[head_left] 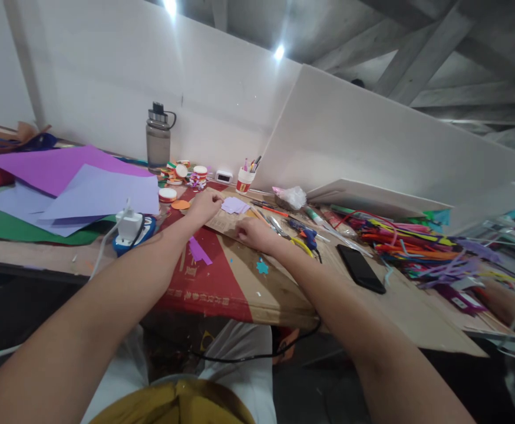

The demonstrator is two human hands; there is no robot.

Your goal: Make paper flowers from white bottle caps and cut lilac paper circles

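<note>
My left hand point(207, 205) is closed, its fingers curled just left of a small pile of lavender paper pieces point(235, 205). What its fingertips hold, if anything, is hidden. Below and right of the pile, my right hand point(255, 234) rests low over a brown cardboard piece point(223, 224), fingers bent together, their tips too small to make out. An orange paper disc point(180, 205) lies by my left wrist. Nearer me are purple paper strips point(200, 252) and a teal star-like cutout point(261, 267). Yellow-handled scissors point(300, 246) lie beyond my right wrist.
Large purple and lavender sheets point(102, 191) cover the left side, near a blue power strip point(134, 235). A water bottle point(158, 138) and a pen cup point(244, 180) stand behind. To the right are a blue glue gun point(309, 234), a phone point(360, 268), pipe cleaners point(410, 241) and another person's arm point(507, 303).
</note>
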